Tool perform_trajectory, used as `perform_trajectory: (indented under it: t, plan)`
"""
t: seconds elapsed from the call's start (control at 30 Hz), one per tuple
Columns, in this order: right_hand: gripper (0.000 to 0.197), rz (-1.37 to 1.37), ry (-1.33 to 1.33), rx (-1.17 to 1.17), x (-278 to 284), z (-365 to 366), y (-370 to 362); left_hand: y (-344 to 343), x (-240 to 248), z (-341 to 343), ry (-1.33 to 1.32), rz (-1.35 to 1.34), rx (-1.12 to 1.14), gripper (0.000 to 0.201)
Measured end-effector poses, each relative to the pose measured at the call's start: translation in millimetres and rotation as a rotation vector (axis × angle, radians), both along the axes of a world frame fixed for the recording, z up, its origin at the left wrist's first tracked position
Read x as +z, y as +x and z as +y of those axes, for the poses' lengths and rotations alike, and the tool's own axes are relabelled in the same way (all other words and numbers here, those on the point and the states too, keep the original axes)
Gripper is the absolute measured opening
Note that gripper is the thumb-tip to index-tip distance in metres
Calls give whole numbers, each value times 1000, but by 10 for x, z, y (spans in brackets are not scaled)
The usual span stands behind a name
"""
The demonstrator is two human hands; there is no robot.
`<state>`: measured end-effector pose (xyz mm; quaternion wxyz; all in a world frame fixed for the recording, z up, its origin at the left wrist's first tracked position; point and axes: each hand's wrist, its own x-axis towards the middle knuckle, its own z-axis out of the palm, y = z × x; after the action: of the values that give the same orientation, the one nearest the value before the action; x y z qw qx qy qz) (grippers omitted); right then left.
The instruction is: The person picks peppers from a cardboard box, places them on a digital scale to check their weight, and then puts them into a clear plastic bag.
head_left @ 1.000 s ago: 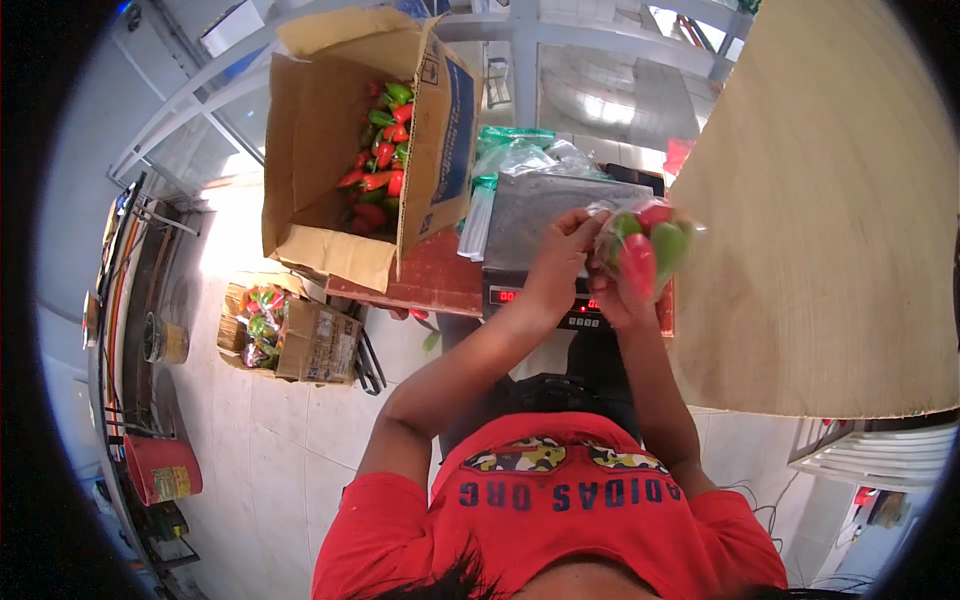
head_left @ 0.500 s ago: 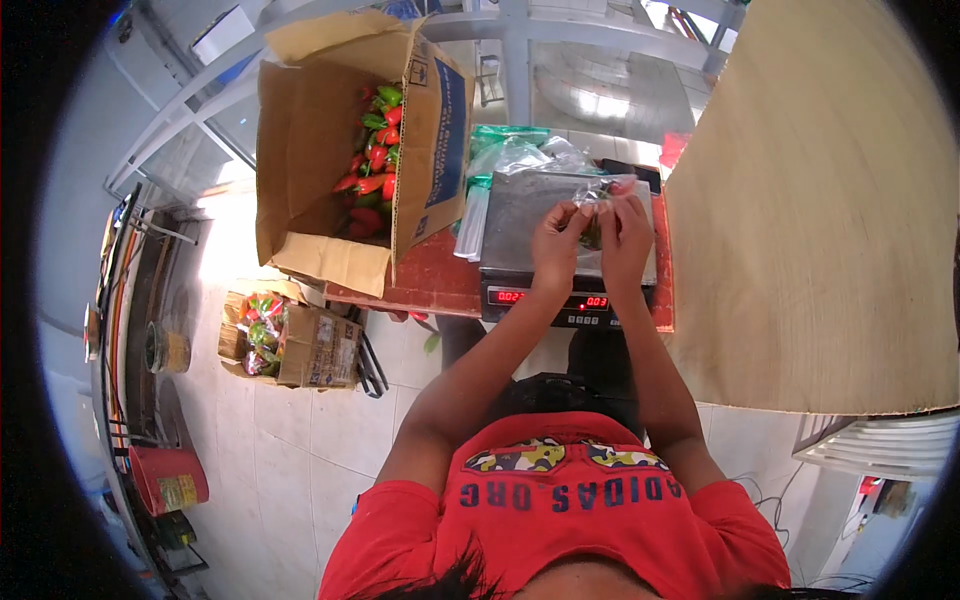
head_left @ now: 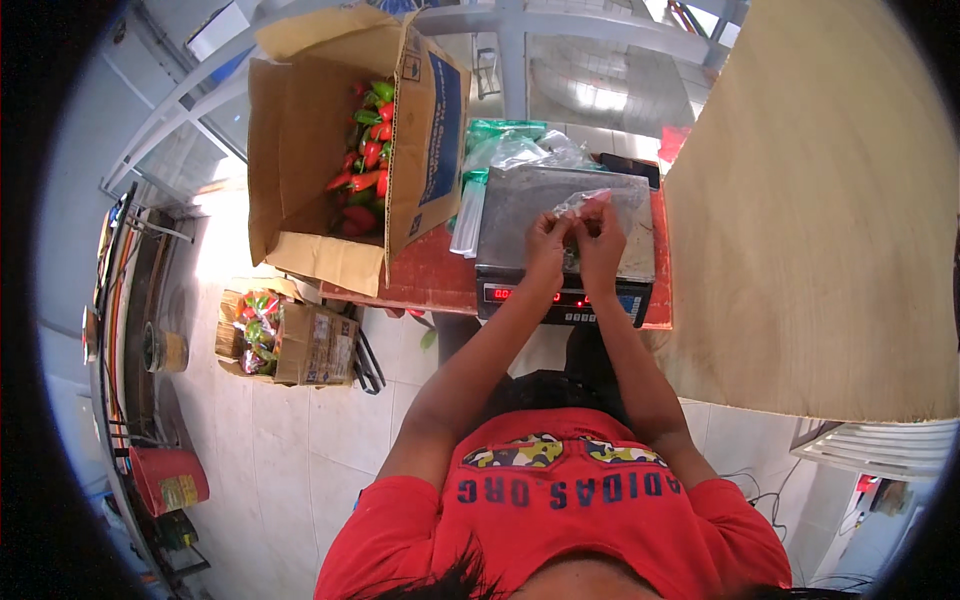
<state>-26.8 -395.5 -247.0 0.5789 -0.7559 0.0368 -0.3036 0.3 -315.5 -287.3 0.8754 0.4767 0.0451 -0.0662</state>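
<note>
Both hands pinch the top of a small clear plastic bag [head_left: 572,205] above the weighing scale [head_left: 510,215]. My left hand [head_left: 548,242] has its fingers closed on the bag's left side. Close beside it, my right hand [head_left: 601,240] grips the other side, fingertips nearly meeting the left ones. Something dark green shows below the fingers, mostly hidden by the hands. A reddish patch shows at the bag's upper end. The scale has a dark flat plate and a lit red display along its near edge, partly covered by my forearms.
A big open carton [head_left: 310,150] of red and green peppers [head_left: 372,150] stands on the red table [head_left: 430,275], left of the scale. Clear plastic bags [head_left: 530,148] and a dark phone-like object [head_left: 632,170] lie behind. A smaller carton [head_left: 318,345] holds bagged peppers on the floor. A wooden board [head_left: 810,230] rises at right.
My hands, still on the bag, have come slightly nearer to me and to the left, covering more of the scale's display. The view has shifted a little.
</note>
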Motion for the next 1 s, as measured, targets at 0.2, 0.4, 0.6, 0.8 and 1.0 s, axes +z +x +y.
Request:
perform_trajectory:
  t: [0.2,0.4,0.6,0.8,1.0]
  plan:
    - [17,55,-25,13,-26,2,64,57,23,-11,100,3,55,16]
    - [17,-8,-242,44,2,-123,158,79,103,-21,128,-68,37,25]
    - [7,-9,-323,60,62,-113,171,121,80,-19,122,-118,19,23]
    - [7,92,-447,-1,62,-93,145,66,206,53,151,-44,-124,22]
    - [8,39,-398,33,49,-68,184,150,110,130,179,-43,-174,21]
